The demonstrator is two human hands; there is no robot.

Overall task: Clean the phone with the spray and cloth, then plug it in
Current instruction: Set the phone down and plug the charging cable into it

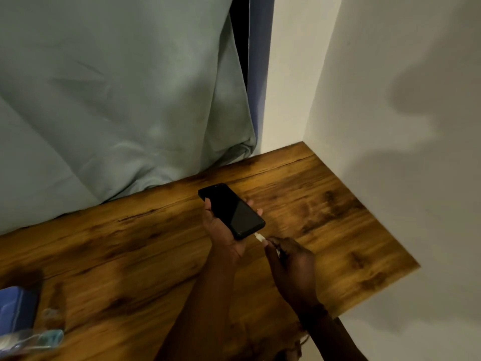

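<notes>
Head view, from the left: far to the lower left of the phone, a blue folded cloth (15,308) lies at the edge of the table (130,256). Just below the cloth is a clear bottle (33,337) with a bluish end, lying on its side, too blurred for me to read any label. The table is wood-grain board, warm brown with dark streaks and a matte face. Behind the phone and to its left hangs a grey-green curtain (117,100), soft and creased, its hem bunched on the table's back edge.

The left hand (221,230) comes up from below, palm up, and cradles the phone (231,211) above the tabletop. Its thumb is hooked over the phone's left edge and its fingertips show past the right edge. The phone is a black, glossy slab with rounded corners, screen up and dark, tilted away to the upper left.

At the phone's lower end sits a small white plug (259,237), its tip meeting the phone; whether it is seated I cannot tell. The right hand (289,259), just right of and below the phone, pinches that plug between thumb and forefinger, the other fingers curled under.

Right of the phone stands a plain white wall (403,126) with soft shadows across it.
</notes>
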